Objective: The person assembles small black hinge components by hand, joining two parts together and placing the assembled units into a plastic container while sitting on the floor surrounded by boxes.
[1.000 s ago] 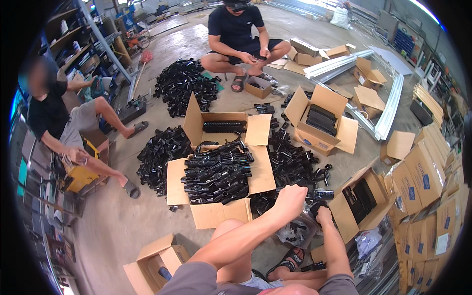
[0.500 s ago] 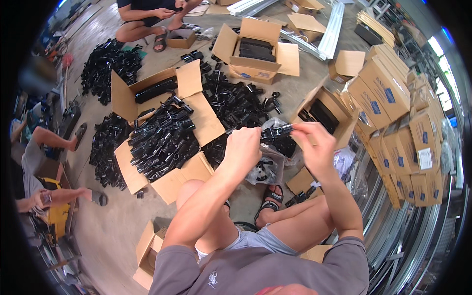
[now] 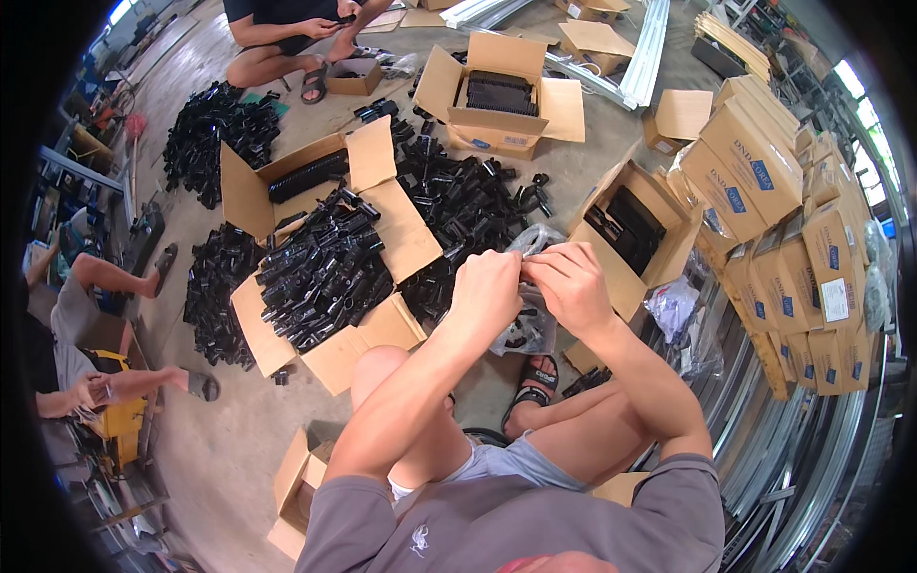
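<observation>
Head view: in front of the bag, the left hand is curled into a fist, and the right hand meets it, thumb and fingers bent into a pinch. The fingers close on a black part, mostly hidden, so each hand's exact hold cannot be told. Left of the bag is a heaped box, beyond it a loose pile; right of it, an open box.

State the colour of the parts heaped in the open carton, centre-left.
The heaped parts are glossy black, best seen in the head view.
</observation>
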Motion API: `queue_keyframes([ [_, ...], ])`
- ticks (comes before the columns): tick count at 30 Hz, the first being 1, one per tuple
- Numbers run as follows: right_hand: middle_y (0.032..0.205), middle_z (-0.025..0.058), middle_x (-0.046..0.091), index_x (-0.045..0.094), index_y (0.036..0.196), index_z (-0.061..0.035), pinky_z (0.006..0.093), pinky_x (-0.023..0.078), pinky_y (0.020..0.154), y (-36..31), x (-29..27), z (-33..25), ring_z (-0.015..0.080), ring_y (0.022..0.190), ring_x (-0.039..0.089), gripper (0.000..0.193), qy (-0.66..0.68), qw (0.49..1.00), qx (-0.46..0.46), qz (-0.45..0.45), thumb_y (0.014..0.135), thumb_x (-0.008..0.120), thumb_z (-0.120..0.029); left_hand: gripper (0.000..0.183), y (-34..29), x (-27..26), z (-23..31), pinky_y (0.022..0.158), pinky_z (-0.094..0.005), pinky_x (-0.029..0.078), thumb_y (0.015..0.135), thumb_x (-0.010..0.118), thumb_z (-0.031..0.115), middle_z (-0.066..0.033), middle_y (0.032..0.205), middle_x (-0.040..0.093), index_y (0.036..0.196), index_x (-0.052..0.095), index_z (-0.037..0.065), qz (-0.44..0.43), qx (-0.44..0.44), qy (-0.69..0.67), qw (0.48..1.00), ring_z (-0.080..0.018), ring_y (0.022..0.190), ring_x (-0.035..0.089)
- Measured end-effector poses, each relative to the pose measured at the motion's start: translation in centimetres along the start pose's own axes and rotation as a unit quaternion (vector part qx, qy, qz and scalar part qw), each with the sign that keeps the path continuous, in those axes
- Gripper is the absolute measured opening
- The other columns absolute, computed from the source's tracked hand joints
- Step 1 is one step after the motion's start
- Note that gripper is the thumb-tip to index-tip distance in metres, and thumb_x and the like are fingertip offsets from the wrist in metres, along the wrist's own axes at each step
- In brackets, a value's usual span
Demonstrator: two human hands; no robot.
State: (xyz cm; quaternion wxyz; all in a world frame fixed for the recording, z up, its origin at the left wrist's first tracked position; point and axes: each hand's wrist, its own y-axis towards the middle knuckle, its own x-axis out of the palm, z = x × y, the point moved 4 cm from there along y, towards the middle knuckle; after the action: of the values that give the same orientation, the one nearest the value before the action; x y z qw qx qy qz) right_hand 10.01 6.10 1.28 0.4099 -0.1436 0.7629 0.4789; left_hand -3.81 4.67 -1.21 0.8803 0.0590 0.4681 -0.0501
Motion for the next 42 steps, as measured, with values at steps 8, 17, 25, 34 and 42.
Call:
queue_keyframes([
  [8,0.093,0.0028,0.07,0.073,0.093,-0.0062,0.0378,0.046,0.085,-0.1,-0.1,0.5,0.0227,0.09,0.063,0.015,0.007,0.999,0.028,0.013,0.078,0.072,-0.006,0.025,0.3,-0.2,0.1,0.079,-0.0492,0.053,0.072,0.069,0.001,-0.0216,0.082,0.069,0.097,0.068,0.0,-0.002,-0.002,0.004,1.0,-0.0402,0.086,0.067],
  [17,0.09,0.005,0.07,0.07,0.092,-0.0062,0.0371,0.046,0.081,-0.5,-2.9,1.9,0.0247,0.086,0.064,0.011,-0.012,0.983,0.118,0.141,0.082,0.073,-0.003,0.038,1.1,-1.8,-1.6,0.083,-0.0425,0.053,0.079,0.073,0.011,-0.022,0.093,0.072,0.114,0.068,-0.003,0.014,-0.092,-0.153,0.984,-0.0346,0.092,0.071],
  [25,0.088,0.014,0.07,0.069,0.095,-0.0039,0.0475,0.05,0.073,-5.4,3.8,4.1,0.0353,0.084,0.067,0.011,0.074,0.96,0.262,-0.07,0.09,0.064,-0.013,0.031,2.0,-1.9,-2.9,0.096,-0.0283,0.056,0.103,0.057,0.014,-0.0099,0.114,0.065,0.126,0.056,-0.006,-0.087,-0.117,-0.629,0.763,-0.017,0.105,0.066],
  [34,0.116,0.0201,0.07,0.075,0.106,-0.0047,0.044,0.056,0.091,-19.9,21.0,6.0,0.0333,0.11,0.069,0.029,-0.052,0.741,0.328,-0.584,0.081,0.064,-0.015,0.038,0.7,-4.6,0.1,0.098,-0.0314,0.055,0.104,0.053,0.018,-0.0149,0.121,0.065,0.134,0.049,-0.006,-0.107,-0.059,-0.772,0.624,-0.0266,0.117,0.064],
  [42,0.127,0.0215,0.066,0.07,0.118,-0.0018,0.0438,0.053,0.097,-24.0,26.1,5.0,0.036,0.119,0.063,0.036,-0.003,0.676,0.563,-0.475,0.083,0.066,-0.01,0.047,-0.1,-4.6,-0.6,0.095,-0.0323,0.055,0.104,0.055,0.021,-0.0176,0.125,0.063,0.14,0.044,-0.007,-0.158,-0.028,-0.813,0.56,-0.0281,0.12,0.062],
])
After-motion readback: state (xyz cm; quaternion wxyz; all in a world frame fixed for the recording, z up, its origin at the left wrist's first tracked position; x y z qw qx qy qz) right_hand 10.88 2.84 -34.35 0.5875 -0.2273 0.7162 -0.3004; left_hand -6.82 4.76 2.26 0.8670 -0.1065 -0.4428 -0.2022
